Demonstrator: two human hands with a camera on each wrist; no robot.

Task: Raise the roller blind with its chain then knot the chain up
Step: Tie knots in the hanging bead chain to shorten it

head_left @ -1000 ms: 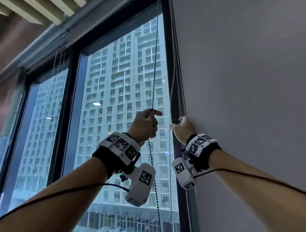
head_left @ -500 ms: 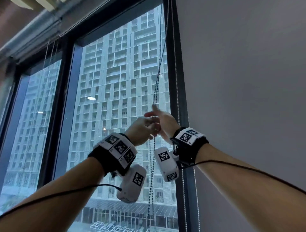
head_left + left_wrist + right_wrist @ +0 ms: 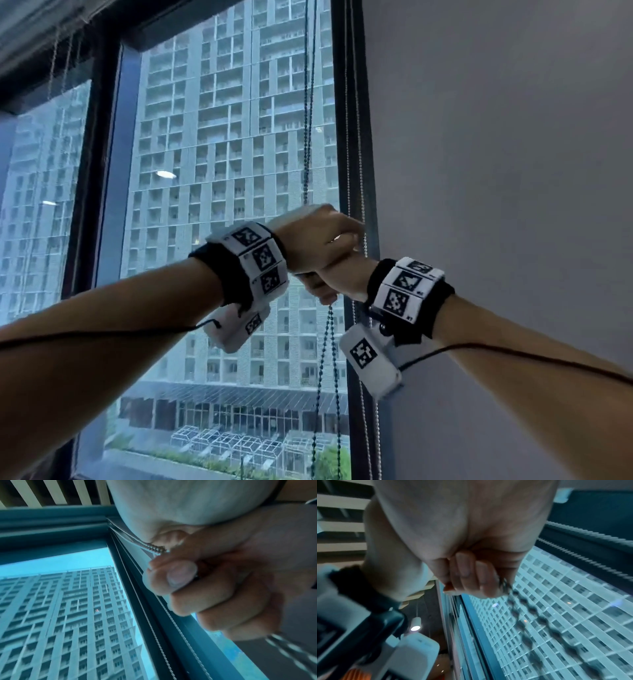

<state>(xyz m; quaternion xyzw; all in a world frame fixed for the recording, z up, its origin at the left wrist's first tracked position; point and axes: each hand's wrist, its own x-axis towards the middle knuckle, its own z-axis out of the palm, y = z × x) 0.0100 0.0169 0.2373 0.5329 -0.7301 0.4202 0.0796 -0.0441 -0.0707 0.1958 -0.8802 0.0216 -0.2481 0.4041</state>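
A tall window (image 3: 222, 205) looks out on a pale tower block, and a grey blind (image 3: 496, 205) hangs flat over the bay to its right. Both fists meet in front of the dark frame post (image 3: 346, 137) between them. The left hand (image 3: 318, 240) sits on top, crossed over the right hand (image 3: 329, 284), the two touching. In the left wrist view its fingers (image 3: 214, 601) are curled tight with the thumb laid across, and the beaded chain (image 3: 310, 120) runs out of the top of the fist. The right hand's fingers (image 3: 467, 574) are folded into the palm with the chain's strands spilling out below them. So each hand is clamped on the chain, one above the other.

Above the fists the chain climbs as two close strands in front of the glass; below, it hangs loose toward the sill. A second, paler chain (image 3: 356, 154) runs just beside the frame post, near the knuckles.

The risk I'd watch for: with the wrists crossed this closely, a loop could catch the pale chain too, or beads could slip through a slackened fist and the half-made knot fall open.
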